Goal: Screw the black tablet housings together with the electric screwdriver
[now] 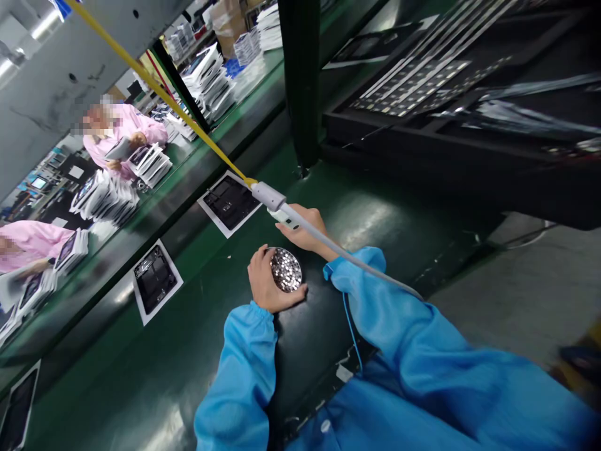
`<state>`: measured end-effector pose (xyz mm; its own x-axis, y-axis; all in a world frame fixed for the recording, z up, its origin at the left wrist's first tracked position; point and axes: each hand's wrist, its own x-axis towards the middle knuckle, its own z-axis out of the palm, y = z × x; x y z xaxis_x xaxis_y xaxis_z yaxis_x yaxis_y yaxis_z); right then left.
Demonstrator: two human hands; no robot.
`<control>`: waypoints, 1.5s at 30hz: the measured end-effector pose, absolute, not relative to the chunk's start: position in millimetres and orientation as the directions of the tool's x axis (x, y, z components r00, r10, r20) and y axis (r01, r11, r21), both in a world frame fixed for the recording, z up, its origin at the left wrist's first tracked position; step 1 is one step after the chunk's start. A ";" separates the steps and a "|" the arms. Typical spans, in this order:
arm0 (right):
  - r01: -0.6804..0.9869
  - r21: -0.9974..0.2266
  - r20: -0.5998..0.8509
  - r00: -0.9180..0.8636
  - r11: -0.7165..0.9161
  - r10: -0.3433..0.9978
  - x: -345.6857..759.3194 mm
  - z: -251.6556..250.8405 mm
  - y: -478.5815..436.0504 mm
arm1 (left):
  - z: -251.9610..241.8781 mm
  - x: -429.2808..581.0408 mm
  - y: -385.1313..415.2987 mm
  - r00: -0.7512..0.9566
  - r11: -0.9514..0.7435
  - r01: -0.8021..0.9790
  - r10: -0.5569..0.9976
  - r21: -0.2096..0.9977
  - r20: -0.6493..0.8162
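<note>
My left hand point(268, 283) is wrapped round the near left side of a round dish point(286, 270) full of small shiny metal pieces, its thumb along the near edge. Just beyond the dish, my right hand point(307, 230) has its fingers closed at a pale grey tool point(269, 196), which hangs from a yellow cord and has a thick grey cable running back over my right forearm. The cable and the tool hide part of the fingers. Both hands are over the dark green bench point(211, 275).
Panels with black insides and white borders point(157, 282) point(230, 203) lie along the far belt. A black tray point(446, 150) of parts stands at the right, by a dark post point(300, 88). Across the line, people in pink point(124, 134) handle stacked panels.
</note>
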<state>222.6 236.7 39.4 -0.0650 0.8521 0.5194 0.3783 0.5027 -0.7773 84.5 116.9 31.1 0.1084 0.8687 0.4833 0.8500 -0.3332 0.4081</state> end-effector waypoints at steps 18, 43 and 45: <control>0.391 -0.759 0.540 -0.071 0.521 0.839 223.4 34.8 235.8 | 41.3 85.0 136.7 -0.098 -0.020 0.931 0.949 0.364 0.301; 0.384 -0.805 0.461 -0.076 0.452 0.884 222.1 42.0 233.4 | 38.3 87.8 71.7 -0.341 0.214 0.658 0.940 0.722 0.032; 0.384 -0.810 0.450 -0.079 0.444 0.890 222.4 42.9 232.7 | 37.8 100.1 61.4 -0.253 0.224 0.528 0.962 0.819 -0.100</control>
